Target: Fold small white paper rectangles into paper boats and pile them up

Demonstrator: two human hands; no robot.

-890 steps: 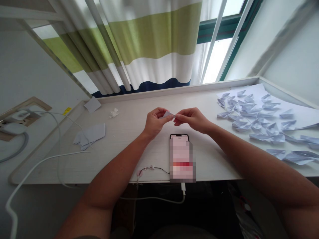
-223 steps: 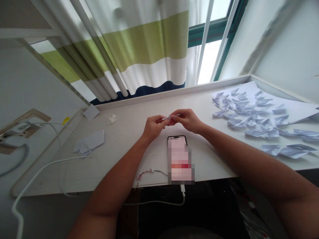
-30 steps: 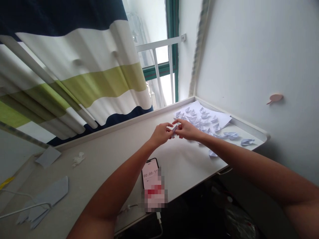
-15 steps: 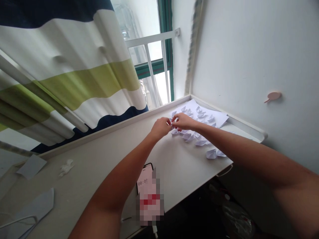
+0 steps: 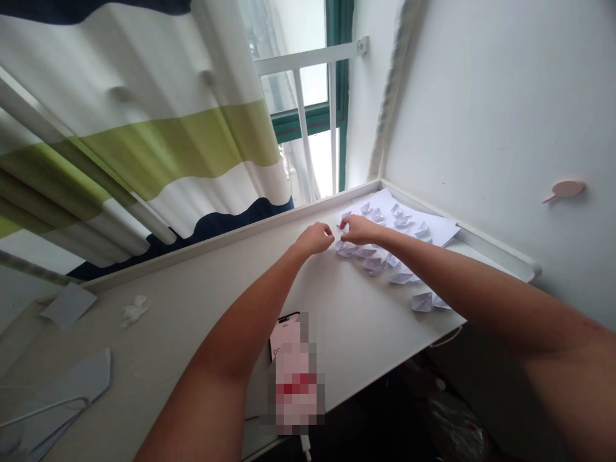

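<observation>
White desk (image 5: pixel 202 301) by a striped curtain (image 5: pixel 192 141), folded papers (image 5: pixel 373 264) on the far right.
Right hand (image 5: pixel 360 230) pinches one small folded piece (image 5: pixel 339 229) by their left edge; left hand (image 5: pixel 314 239) (just beside it) loosely curled, narrow gap.

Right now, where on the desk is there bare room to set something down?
The desk looks bare between the crumpled scrap and left forearm, and between the phone and folded papers. Those papers crowd it around the right hand.
</observation>
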